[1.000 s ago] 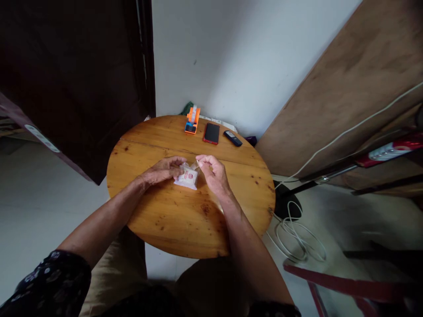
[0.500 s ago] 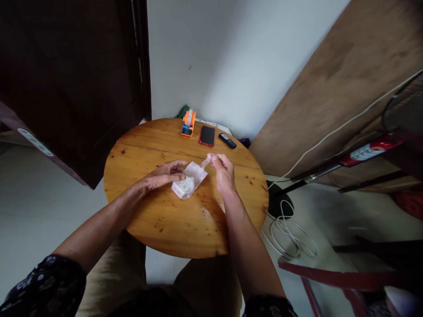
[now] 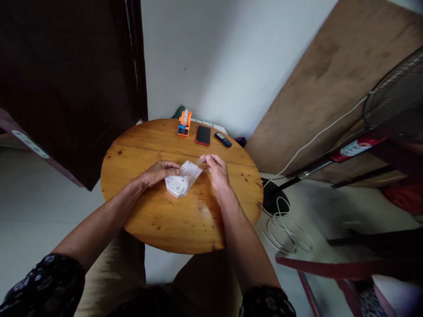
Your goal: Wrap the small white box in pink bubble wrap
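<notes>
We are resting our forearms over a round wooden bench [image 3: 175, 224], and the bubble-wrap packet [image 3: 192, 175] is lying on it between our two hands, with a small pale item [image 3: 177, 186] showing through the nearer left part of the clear wrap. Our left hand [image 3: 160, 172] is touching the packet's upper left side with its fingers bent, but we are not seeing enough to tell whether it is gripping the wrap. Our right hand [image 3: 217, 171] is pinching a clear strip [image 3: 200, 160] between thumb and fingers, just beyond the wrap's upper right corner. Near the far edge of the bench, an orange and blue tape dispenser [image 3: 184, 123] is standing at the left, a dark phone-like device [image 3: 203, 135] with a red edge is lying in the middle, and a black handset [image 3: 223, 139] is lying at an angle to its right. On the floor to our right, a pale cable [image 3: 280, 229] is lying in loose loops beside a round black base [image 3: 275, 200].
</notes>
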Available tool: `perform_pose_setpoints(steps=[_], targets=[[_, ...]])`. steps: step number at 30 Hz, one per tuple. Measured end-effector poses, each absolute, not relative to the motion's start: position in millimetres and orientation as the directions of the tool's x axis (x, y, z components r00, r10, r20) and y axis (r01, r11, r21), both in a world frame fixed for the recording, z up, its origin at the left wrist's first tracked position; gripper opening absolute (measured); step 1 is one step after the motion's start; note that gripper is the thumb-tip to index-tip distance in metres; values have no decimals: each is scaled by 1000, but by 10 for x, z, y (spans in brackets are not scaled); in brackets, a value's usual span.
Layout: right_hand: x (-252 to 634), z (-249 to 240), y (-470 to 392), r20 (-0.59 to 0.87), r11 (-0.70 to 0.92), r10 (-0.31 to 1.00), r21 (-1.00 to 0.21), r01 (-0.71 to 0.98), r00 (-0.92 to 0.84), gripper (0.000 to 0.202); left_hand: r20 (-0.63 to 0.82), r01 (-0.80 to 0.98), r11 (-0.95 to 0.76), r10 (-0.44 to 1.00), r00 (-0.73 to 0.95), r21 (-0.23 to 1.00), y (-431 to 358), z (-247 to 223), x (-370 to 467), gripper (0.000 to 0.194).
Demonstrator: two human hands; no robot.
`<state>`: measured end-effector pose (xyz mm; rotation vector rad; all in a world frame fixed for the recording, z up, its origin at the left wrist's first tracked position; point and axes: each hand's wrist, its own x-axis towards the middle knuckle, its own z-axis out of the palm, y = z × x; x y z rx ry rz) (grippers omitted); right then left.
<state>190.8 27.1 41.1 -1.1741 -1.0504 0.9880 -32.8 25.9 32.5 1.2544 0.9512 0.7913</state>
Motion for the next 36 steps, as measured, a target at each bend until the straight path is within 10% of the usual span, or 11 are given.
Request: perform_pose_setpoints(steps=[7,21,32,36], targets=[[1978,491,171,-125,-120,986,-992,49,-114,43,-176,-20,192,935,307,981,230,354,-284,31],[1837,478,119,-69,-27,959,-988,153,-276,45,-84,-18,88,986,145,996,307,263,-270,28],[1754,206,320,131,120,985,-988,101,112,46,-65,-100,108,930,362,989,224,366,-264,73],[1832,187,385,244,193,940,-956,220,236,46,-1,-125,42,949,314,991,236,311,-210,56]])
